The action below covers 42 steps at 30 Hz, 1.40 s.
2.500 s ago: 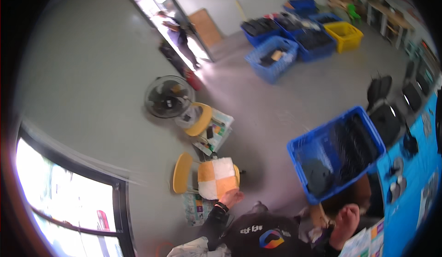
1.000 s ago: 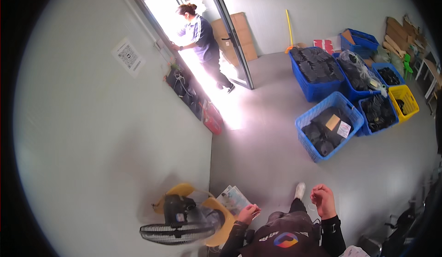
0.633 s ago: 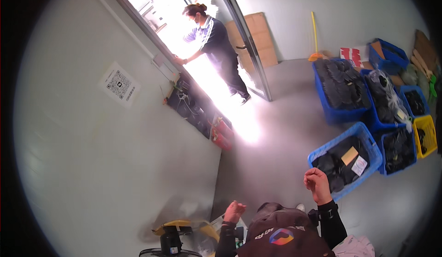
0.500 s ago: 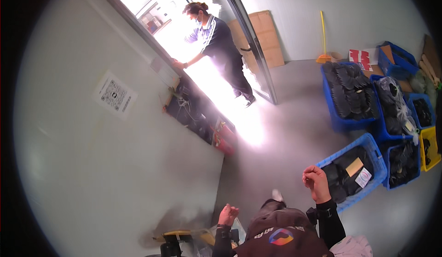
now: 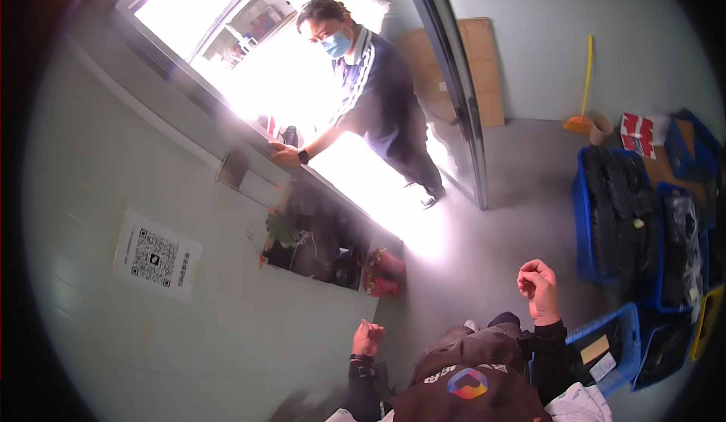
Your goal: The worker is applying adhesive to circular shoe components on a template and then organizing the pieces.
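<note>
Floor [image 5: 491,244] spreads between wall [image 5: 249,339] and crate rim [image 5: 632,350]; left hand [image 5: 368,339], right hand [image 5: 539,292]: grip unclenched.

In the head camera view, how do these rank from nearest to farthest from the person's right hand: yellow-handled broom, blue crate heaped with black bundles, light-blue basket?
From the right hand:
1. Light-blue basket, just to its lower right.
2. Blue crate, beyond the basket, rightward.
3. Yellow-handled broom, farthest back, upper right.
</note>
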Each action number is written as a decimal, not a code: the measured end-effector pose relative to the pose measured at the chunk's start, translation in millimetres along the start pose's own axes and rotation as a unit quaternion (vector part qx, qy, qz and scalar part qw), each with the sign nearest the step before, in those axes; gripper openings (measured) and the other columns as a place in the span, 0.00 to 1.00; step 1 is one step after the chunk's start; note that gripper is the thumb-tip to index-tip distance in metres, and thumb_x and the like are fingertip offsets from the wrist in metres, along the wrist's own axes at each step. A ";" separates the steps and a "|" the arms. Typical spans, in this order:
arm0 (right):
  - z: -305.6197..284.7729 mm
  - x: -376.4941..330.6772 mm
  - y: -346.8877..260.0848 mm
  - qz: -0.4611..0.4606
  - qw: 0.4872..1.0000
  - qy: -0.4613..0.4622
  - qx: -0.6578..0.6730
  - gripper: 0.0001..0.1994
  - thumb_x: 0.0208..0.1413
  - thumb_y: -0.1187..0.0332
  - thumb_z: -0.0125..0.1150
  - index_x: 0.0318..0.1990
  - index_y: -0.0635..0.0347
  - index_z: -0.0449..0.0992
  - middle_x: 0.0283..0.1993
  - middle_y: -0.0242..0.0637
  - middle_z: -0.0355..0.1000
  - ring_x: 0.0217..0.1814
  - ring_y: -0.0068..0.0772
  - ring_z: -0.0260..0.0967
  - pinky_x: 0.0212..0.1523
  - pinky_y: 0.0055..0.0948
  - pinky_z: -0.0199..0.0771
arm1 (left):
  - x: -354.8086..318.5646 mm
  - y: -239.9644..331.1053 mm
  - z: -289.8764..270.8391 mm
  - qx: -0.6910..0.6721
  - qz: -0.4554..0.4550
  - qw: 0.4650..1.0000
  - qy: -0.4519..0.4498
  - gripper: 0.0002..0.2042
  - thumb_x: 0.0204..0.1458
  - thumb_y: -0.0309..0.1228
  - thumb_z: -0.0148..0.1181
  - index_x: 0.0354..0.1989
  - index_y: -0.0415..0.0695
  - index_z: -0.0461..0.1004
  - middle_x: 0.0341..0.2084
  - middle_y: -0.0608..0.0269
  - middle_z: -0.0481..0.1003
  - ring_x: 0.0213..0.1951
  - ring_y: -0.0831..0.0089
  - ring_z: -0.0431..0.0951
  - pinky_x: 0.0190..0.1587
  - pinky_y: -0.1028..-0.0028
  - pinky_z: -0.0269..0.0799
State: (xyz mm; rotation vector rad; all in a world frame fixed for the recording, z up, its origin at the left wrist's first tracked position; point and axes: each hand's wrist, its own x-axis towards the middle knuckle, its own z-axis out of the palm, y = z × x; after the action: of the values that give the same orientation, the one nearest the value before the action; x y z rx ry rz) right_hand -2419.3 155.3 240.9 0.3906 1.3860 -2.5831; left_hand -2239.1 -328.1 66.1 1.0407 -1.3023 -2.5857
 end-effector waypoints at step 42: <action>198.8 617.7 -129.3 -0.586 0.675 0.079 -0.442 0.60 0.39 0.60 0.77 0.73 0.72 0.40 0.67 0.65 0.55 0.67 0.68 0.59 0.68 0.57 0.59 | 199.6 71.0 312.6 -0.152 0.154 0.937 0.272 0.08 0.66 0.36 0.57 0.35 0.48 0.72 0.31 0.65 0.78 0.39 0.66 0.81 0.47 0.64 0.78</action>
State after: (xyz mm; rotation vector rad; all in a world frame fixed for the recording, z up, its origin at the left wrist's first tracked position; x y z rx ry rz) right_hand -3070.1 36.9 253.7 -0.6978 3.4831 -1.8857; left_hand -2595.2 -226.2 139.5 1.2464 -0.8170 -1.9776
